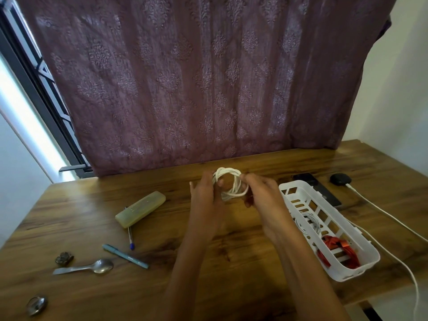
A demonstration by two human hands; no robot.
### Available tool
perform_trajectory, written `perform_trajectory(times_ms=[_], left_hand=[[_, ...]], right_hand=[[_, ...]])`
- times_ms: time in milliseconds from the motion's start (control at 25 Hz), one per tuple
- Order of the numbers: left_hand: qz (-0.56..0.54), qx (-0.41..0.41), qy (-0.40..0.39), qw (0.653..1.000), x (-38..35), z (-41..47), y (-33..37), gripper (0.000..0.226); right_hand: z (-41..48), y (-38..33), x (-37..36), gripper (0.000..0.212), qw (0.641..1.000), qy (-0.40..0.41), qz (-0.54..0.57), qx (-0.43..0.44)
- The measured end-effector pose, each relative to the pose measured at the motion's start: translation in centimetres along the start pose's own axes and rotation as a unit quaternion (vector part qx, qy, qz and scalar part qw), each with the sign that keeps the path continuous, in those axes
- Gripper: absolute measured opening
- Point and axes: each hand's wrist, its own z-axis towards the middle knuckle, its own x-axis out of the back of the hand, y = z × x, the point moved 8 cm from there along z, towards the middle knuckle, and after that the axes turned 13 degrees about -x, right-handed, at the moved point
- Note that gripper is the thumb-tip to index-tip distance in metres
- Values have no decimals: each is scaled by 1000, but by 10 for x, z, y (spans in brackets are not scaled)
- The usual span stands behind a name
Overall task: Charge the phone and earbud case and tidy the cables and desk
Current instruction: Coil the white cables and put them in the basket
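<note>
Coil (232, 181) held between left grip (205, 196) and right grip (262, 197)

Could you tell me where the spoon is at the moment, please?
In the head view, the spoon lies on the desk, front left, beside the teal pen.

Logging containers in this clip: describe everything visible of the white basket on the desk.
The white plastic basket is long, rectangular, open-topped, with slotted walls and a flared rim. It stands upright at the right of the wooden desk, set at a slant. Inside lie a coiled white cable mid-length and a bundled red cable at the near end. Its far end hides part of a dark phone.
</note>
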Motion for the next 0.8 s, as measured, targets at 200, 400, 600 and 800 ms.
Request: perform_trajectory(times_ms=[200,400,600,800], left_hand=[[-41,33,15,998,6,0,-6,14],[-186,129,35,973,4,-5,-28,17],[-245,165,-50,954,-10,-7,-21,34],[9,-7,-123,992,4,23,7,40]], right_hand=[[2,-15,-2,29,996,-77,-7,41],[6,-30,6,9,986,-55,-86,131],[14,-30,3,15,978,-44,-132,156],[10,-49,-4,12,941,-48,-231,241]])
